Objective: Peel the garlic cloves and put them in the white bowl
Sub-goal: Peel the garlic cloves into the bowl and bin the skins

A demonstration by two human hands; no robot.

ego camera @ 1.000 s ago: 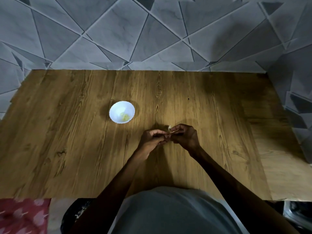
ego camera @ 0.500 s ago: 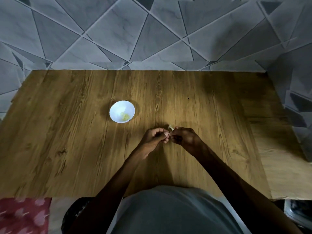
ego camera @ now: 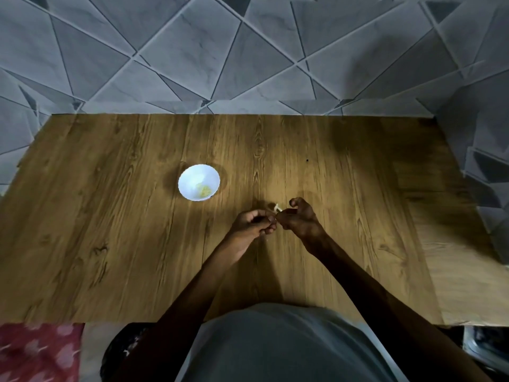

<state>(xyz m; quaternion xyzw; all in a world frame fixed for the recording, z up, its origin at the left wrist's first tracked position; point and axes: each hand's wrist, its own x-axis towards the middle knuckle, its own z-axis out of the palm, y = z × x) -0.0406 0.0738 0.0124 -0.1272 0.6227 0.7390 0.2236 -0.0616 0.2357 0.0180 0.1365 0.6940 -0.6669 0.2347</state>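
The right hand (ego camera: pixel 301 219) is pinching a garlic clove (ego camera: pixel 277 208) at its fingertips, with one finger curling up clear of the pinch; the left hand (ego camera: pixel 253 223) is curling its fingers inward, their tips meeting the right hand's just below the clove; whether the left fingers are actually gripping the clove or only touching it is not showing, the spot being small and dim. Only a short whitish sliver of the clove is sticking up from between the two hands, and whether that is flesh or loose skin I cannot tell.

Both hands are working over the middle of the wooden table (ego camera: pixel 110 216), with bare forearms reaching in from the bottom edge of the view; the white bowl (ego camera: pixel 190 172) is standing upright on the table, apart from the hands, further from the person and to their left; a few yellowish peeled pieces (ego camera: pixel 204 191) are lying inside it, toward its near right side. A tiny dark speck (ego camera: pixel 307 160) is sitting on the wood beyond the right hand; a grey shirt (ego camera: pixel 289 346) is filling the lower middle of the view; a red patterned cloth (ego camera: pixel 35 351) is lying past the table's near edge at lower left; a grey tiled wall (ego camera: pixel 192 51) with triangular seams is rising behind the table's far edge and running down its right side.
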